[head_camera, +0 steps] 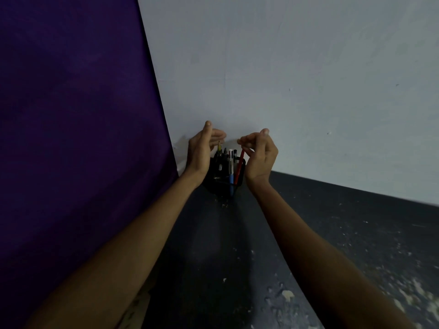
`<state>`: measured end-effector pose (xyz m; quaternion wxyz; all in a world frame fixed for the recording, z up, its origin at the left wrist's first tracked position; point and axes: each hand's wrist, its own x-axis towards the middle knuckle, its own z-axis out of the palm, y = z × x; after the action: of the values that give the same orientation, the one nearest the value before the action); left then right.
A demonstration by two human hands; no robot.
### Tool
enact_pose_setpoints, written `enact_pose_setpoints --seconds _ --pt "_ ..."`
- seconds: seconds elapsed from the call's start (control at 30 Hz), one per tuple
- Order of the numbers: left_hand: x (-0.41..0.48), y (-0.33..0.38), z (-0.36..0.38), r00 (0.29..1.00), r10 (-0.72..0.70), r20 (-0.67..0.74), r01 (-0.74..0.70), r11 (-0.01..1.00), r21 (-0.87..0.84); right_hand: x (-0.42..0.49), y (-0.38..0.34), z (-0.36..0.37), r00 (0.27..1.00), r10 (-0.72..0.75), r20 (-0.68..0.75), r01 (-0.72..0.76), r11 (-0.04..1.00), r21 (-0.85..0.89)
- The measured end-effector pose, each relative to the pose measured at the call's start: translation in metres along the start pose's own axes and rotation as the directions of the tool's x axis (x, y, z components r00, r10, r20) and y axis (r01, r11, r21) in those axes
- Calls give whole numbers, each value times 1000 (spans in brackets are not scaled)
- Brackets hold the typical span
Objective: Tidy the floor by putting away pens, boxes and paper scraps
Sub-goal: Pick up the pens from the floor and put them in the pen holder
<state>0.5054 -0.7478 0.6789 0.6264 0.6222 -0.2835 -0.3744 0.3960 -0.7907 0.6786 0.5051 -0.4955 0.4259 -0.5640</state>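
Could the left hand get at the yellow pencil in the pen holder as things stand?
Probably yes: the left hand is open beside the black pen holder, the yellow pencil stands free near its fingers, and the right hand pinches the red pen on the other side.

Dim, flat light; soft arm shadows on floor [356, 233]; edges blurred, warped.

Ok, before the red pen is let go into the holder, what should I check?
1. The red pen has its lower end inside the pen holder: ok.
2. The right hand pinches the pen's top: ok.
3. The left hand is open beside the holder, holding nothing: ok.
4. Holder upright on the floor: ok.
5. Left hand steadying the holder: cannot tell.
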Motion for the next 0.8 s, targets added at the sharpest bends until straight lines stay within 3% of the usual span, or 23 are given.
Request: enact_pose_setpoints --seconds 0.2,0.4,0.63,0.8 --pt "-16 2 -10 999 11 -52 -9 999 34 -8 -15 -14 998 -39 51 43 996 -83" --pt "-61 14 -10 992 22 -121 -17 999 48 -32 -41 -41 990 10 137 13 986 -167" --pt "-144 29 -2 993 57 -104 -43 991 130 -84 -63 -93 952 4 306 77 964 -253" --pt "-199 25 6 998 26 -51 -14 973 229 -120 -61 -138 919 62 388 111 907 -407"
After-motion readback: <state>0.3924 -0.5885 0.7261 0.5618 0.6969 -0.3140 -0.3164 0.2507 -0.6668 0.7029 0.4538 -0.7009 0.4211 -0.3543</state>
